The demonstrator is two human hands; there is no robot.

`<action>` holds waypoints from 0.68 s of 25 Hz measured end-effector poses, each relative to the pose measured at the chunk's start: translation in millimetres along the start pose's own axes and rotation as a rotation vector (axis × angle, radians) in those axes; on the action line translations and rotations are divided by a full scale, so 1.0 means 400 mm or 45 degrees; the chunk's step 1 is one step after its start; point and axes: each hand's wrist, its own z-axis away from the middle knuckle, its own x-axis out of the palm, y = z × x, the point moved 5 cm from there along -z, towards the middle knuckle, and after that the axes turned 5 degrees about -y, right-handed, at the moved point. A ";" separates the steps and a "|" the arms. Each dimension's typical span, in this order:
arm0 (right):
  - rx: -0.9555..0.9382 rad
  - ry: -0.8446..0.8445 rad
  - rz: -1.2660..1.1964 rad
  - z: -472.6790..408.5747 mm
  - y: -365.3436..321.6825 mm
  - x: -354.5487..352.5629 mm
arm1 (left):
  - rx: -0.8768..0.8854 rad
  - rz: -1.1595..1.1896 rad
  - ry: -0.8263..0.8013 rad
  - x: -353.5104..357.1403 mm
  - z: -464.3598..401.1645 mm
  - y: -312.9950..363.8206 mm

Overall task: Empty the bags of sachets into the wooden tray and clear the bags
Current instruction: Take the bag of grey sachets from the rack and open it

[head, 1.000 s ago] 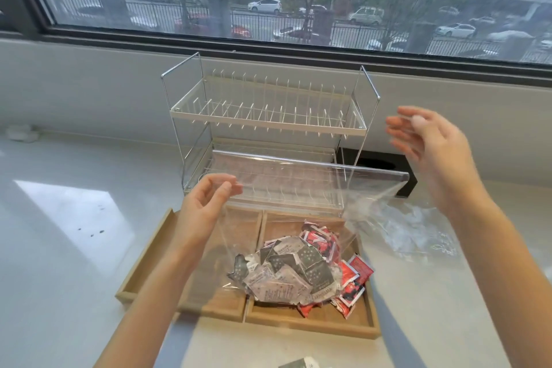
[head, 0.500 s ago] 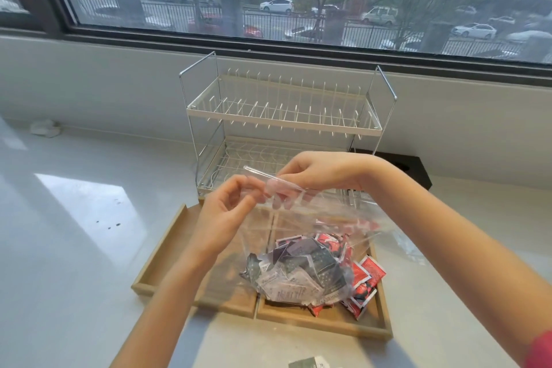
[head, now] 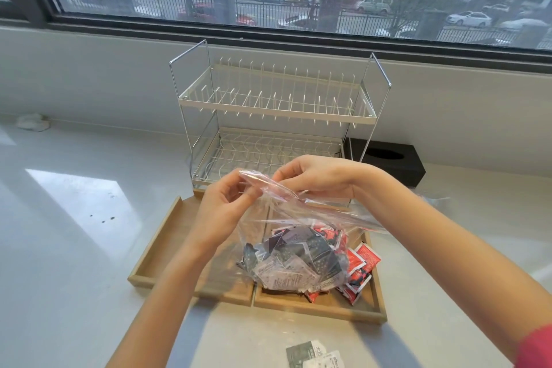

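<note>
Clear bag (head: 301, 236) pinched by both hands (head: 230, 206) above wooden tray (head: 155, 248).

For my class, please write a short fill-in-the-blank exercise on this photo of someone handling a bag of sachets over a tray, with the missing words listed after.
1. Both hands, the left hand and the right hand, pinch the top of the clear plastic bag, which holds grey and ____ sachets.
2. The loose red sachets lie in the ____ compartment of the shallow wooden tray.
3. Behind the tray stands a white wire dish rack with ____ tiers.

Missing words: white; right; two
</note>
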 end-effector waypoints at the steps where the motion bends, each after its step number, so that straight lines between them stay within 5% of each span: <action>1: 0.006 0.019 -0.008 0.002 0.001 0.000 | -0.002 0.002 -0.012 0.001 0.001 0.002; 17: -0.044 0.143 -0.019 0.062 -0.031 -0.007 | -0.064 0.172 -0.062 0.000 0.011 -0.008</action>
